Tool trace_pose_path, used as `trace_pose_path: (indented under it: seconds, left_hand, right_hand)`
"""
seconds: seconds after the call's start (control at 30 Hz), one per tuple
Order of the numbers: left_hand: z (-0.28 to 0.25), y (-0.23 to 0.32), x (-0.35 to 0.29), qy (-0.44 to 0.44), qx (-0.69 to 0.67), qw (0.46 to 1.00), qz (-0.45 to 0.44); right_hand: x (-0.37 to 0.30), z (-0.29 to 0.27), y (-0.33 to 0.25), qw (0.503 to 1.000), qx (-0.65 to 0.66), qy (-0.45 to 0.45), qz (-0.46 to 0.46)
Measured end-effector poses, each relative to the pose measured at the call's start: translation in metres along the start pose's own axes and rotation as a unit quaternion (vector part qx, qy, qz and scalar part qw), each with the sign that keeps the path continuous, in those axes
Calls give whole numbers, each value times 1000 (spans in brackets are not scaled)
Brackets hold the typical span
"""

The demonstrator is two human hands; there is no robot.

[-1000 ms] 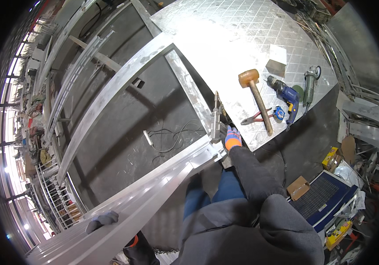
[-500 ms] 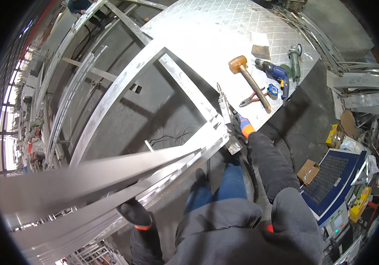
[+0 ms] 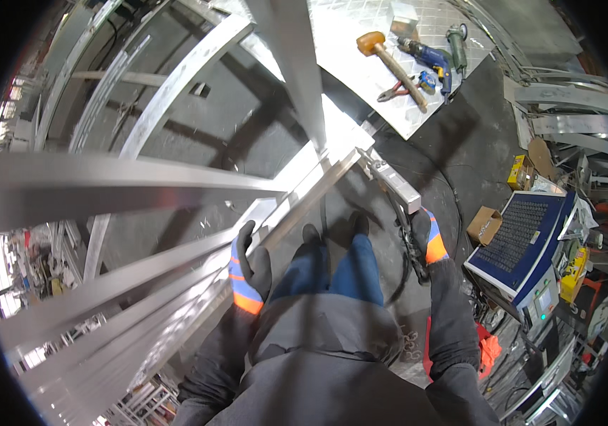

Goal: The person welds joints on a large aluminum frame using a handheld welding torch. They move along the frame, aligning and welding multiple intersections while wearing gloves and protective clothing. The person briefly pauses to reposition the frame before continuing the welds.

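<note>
In my right hand (image 3: 423, 238), gloved in dark, blue and orange, I grip a silver, box-bodied welding gun (image 3: 400, 188) with a dark hose trailing below it. Its narrow front end lies close to the near right end of the metal frame (image 3: 311, 192); whether they touch, I cannot tell. My left hand (image 3: 251, 270), gloved alike, is at the frame's near side. Its thumb and fingers are apart, with the palm beside a metal bar, and nothing shows in its grasp.
Long metal bars (image 3: 130, 181) fan out leftward and upward from the frame. On the bench (image 3: 407, 121) lie a mallet (image 3: 396, 67), pliers (image 3: 393, 91), a blue drill (image 3: 428, 57) and a green grinder (image 3: 456, 46). A blue-topped cabinet (image 3: 517, 241) with an open carton (image 3: 483, 225) stands right.
The view has shifted, so the bench sits higher. My right hand has drawn the welding gun back from the bench edge. My left hand has come up along the frame, fingers now apart.
</note>
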State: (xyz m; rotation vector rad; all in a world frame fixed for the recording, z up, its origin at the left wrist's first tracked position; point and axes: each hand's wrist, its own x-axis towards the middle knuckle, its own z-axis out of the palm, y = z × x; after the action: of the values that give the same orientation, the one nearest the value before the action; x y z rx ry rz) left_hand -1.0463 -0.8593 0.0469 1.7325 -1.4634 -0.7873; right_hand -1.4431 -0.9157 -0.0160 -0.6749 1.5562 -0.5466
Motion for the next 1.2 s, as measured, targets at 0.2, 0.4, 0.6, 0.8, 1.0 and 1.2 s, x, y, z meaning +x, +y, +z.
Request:
trace_pose_path:
  seconds: [0.2, 0.4, 0.6, 0.8, 1.0, 1.2]
  left_hand:
    - [-7, -61, -54, 109, 58, 990, -68]
    - [-28, -87, -46, 71, 240, 968, -29]
    - [-44, -113, -6, -44, 395, 916, -50]
    - [-47, -127, -7, -37, 418, 906, -54]
    - [-51, -127, -4, -67, 416, 902, -95]
    - [-48, -118, -4, -61, 396, 911, -98]
  right_hand:
    - [-81, 36, 19, 981, -52, -86, -164]
    - [-64, 63, 43, 978, -19, -139, -151]
    - [-15, 51, 42, 907, 300, -265, 131]
    - [17, 47, 22, 887, 321, -299, 143]
    - [41, 51, 16, 881, 315, -322, 148]
    - [54, 56, 23, 875, 327, -324, 147]
